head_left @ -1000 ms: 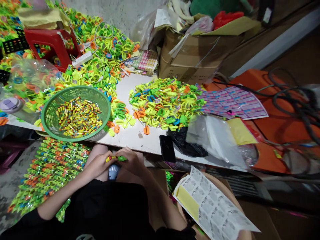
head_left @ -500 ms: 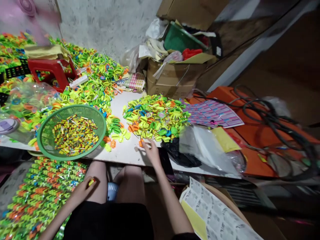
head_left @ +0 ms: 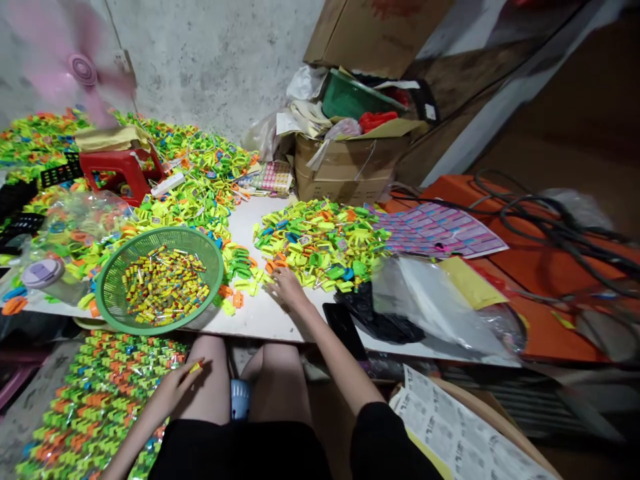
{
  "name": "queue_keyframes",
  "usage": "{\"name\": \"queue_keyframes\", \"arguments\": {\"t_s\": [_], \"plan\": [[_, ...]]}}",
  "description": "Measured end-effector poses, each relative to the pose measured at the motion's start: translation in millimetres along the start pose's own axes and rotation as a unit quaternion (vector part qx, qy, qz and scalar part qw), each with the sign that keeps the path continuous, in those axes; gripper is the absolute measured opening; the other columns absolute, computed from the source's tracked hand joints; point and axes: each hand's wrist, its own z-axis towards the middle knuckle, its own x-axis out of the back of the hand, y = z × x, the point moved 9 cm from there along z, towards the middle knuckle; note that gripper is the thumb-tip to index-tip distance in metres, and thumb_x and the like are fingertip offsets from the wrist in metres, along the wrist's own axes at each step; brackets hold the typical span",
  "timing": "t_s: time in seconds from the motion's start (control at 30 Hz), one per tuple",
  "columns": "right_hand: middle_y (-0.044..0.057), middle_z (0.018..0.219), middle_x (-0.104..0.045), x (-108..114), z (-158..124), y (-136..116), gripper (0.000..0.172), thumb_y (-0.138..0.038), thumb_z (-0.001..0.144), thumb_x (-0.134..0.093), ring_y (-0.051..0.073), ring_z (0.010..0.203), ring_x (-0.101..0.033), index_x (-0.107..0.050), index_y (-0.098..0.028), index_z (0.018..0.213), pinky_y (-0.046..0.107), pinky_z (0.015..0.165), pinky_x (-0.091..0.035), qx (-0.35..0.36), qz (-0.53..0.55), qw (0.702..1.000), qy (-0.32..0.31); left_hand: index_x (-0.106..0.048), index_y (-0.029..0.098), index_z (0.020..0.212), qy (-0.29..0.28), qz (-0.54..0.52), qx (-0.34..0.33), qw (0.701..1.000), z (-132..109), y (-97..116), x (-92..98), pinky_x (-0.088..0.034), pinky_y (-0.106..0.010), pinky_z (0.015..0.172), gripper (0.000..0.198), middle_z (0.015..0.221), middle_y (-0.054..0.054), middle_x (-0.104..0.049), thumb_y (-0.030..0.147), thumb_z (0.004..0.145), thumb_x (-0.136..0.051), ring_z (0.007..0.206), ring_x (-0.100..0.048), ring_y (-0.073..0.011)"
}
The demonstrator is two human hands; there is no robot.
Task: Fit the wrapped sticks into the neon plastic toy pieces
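Note:
My left hand hovers over my left thigh, pinching a small yellow-and-red cylinder like those in the basket. Out over the white table, my right hand reaches to the front left edge of a pile of small plastic toy pieces, in yellow, green, orange and blue. Its fingers are extended and slightly bent beside orange pieces; the undersides are hidden. Left of it, a round green basket holds many small yellow cylinders with red ends.
A larger heap of plastic pieces covers the back left, around a red stool carrying a pink fan. Right of the pile lie a black bag, a dark phone-like slab and printed sheets. A carton stands behind.
The view has shifted, so the table sits lower and further right in the picture. My right hand has moved left and away from me toward the orange pieces. My left hand keeps its cylinder.

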Motion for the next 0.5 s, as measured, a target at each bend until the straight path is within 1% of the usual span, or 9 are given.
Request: {"name": "queue_keyframes", "arguments": {"t_s": [0.07, 0.1, 0.17, 0.27, 0.33, 0.37, 0.43, 0.5], "plan": [[0.015, 0.119, -0.058, 10, -11, -19, 0.019, -0.032, 0.086, -0.057, 0.025, 0.114, -0.049, -0.060, -0.014, 0.090, 0.042, 0.097, -0.040, 0.008, 0.089, 0.996, 0.031, -0.063, 0.022, 0.121, 0.019, 0.000, -0.019, 1.000, 4, 15, 6.0, -0.039, -0.042, 0.105, 0.047, 0.130, -0.007, -0.060, 0.049, 0.088, -0.043, 0.122, -0.055, -0.0258], [0.015, 0.121, -0.057, 13, -17, -32, 0.020, -0.034, 0.087, -0.055, 0.024, 0.114, -0.050, -0.059, -0.015, 0.090, 0.040, 0.096, -0.041, 0.014, 0.139, 0.990, 0.034, -0.062, 0.021, 0.121, 0.031, 0.001, -0.030, 0.999, 6, 24, 8.3, -0.037, -0.042, 0.107, 0.048, 0.131, -0.007, -0.059, 0.049, 0.088, -0.042, 0.124, -0.052, -0.0255], [0.013, 0.119, -0.058, 15, -32, -59, 0.024, -0.038, 0.089, -0.052, 0.020, 0.108, -0.055, -0.058, -0.015, 0.093, 0.036, 0.092, -0.044, 0.022, 0.221, 0.975, 0.009, -0.059, 0.020, 0.124, 0.058, 0.000, -0.048, 0.997, 11, 45, 11.8, -0.038, -0.040, 0.107, 0.049, 0.130, -0.008, -0.060, 0.049, 0.090, -0.039, 0.124, -0.053, -0.0244], [0.008, 0.105, -0.064, 20, -55, -99, 0.029, -0.041, 0.084, -0.059, 0.018, 0.093, -0.061, -0.058, -0.016, 0.100, 0.032, 0.084, -0.048, 0.017, 0.292, 0.955, -0.040, -0.050, 0.020, 0.128, 0.087, -0.016, -0.072, 0.993, 18, 79, 14.0, -0.047, -0.036, 0.096, 0.046, 0.114, -0.007, -0.068, 0.046, 0.092, -0.039, 0.108, -0.062, -0.0218], [0.006, 0.103, -0.065, 35, -67, -121, 0.034, -0.041, 0.080, -0.065, 0.018, 0.093, -0.062, -0.058, -0.017, 0.104, 0.033, 0.085, -0.049, 0.024, 0.312, 0.949, -0.048, -0.050, 0.019, 0.122, 0.099, -0.040, -0.101, 0.989, 22, 102, 15.5, -0.049, -0.032, 0.089, 0.039, 0.105, -0.006, -0.069, 0.043, 0.092, -0.043, 0.100, -0.064, -0.0201], [0.006, 0.105, -0.065, 45, -71, -130, 0.036, -0.040, 0.079, -0.067, 0.018, 0.096, -0.062, -0.058, -0.018, 0.107, 0.033, 0.088, -0.048, 0.034, 0.318, 0.947, -0.042, -0.052, 0.019, 0.117, 0.106, -0.056, -0.118, 0.986, 23, 112, 17.3, -0.049, -0.031, 0.088, 0.035, 0.103, -0.006, -0.069, 0.042, 0.092, -0.045, 0.100, -0.064, -0.0197], [0.007, 0.111, -0.064, 67, -77, -147, 0.036, -0.037, 0.080, -0.068, 0.018, 0.103, -0.060, -0.059, -0.020, 0.111, 0.034, 0.093, -0.047, 0.066, 0.329, 0.942, -0.023, -0.055, 0.018, 0.108, 0.124, -0.085, -0.148, 0.977, 25, 130, 22.7, -0.048, -0.030, 0.088, 0.030, 0.105, -0.007, -0.067, 0.040, 0.090, -0.048, 0.102, -0.062, -0.0198], [0.007, 0.116, -0.063, 88, -81, -160, 0.032, -0.034, 0.083, -0.066, 0.018, 0.110, -0.058, -0.060, -0.022, 0.111, 0.035, 0.097, -0.046, 0.107, 0.331, 0.937, -0.001, -0.059, 0.017, 0.105, 0.144, -0.103, -0.165, 0.970, 25, 142, 28.3, -0.048, -0.030, 0.088, 0.030, 0.106, -0.007, -0.067, 0.040, 0.088, -0.052, 0.103, -0.062, -0.0206]]}}
